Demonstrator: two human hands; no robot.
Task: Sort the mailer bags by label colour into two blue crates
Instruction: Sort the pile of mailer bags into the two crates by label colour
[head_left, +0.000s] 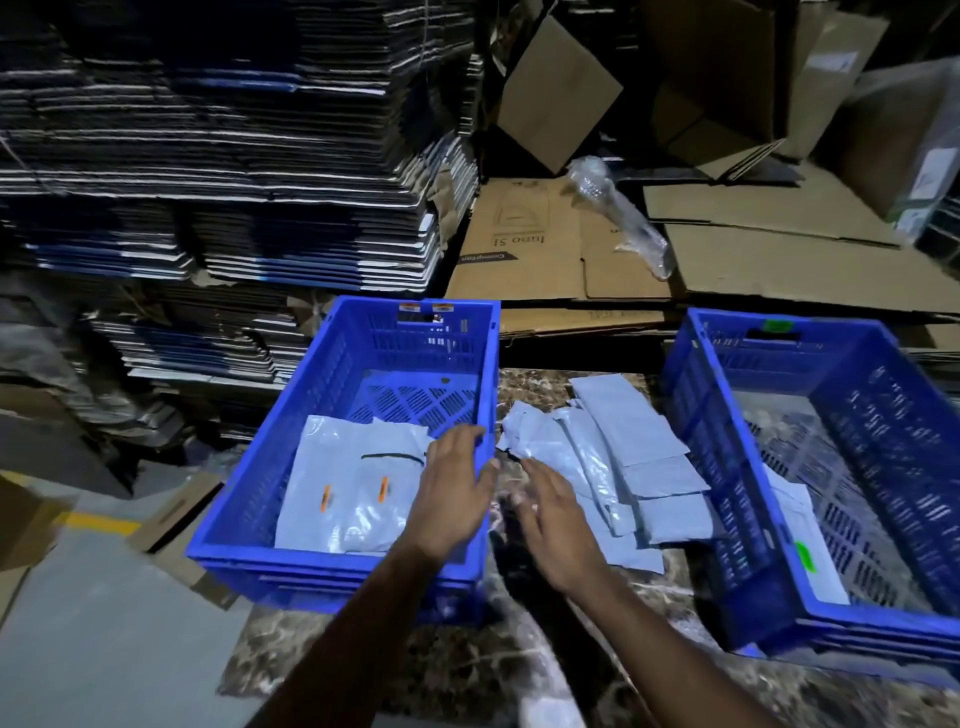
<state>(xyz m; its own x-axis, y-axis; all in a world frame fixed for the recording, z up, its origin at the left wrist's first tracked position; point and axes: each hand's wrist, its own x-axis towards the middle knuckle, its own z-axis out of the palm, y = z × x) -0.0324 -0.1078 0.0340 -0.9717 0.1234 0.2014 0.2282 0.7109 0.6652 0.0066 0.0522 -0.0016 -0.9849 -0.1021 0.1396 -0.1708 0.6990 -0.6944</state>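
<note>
Presently, both hands sit between the two crates holding nothing: the left hand (457, 483) hangs over the inner wall of the left blue crate (249, 499) with fingers relaxed and spread, and the right hand (556, 525) reaches with straight, released fingers toward the unsorted pile of grey mailer bags (613, 457) on the marbled tabletop (441, 670). Bags with orange labels (382, 488) lie flat in the left crate, which carries orange tags on its far rim; the right blue crate (727, 441) holds at least one bag with a green label (803, 557) and has a green tag at its far handle. Risks noted: the pile's bags overlap and show no labels from above, so a bag could be taken unread and misfiled; the slick film may let two bags lift as one; dim lighting could hamper colour reading. The right crate overhangs the table's near edge and could shift if knocked.
</note>
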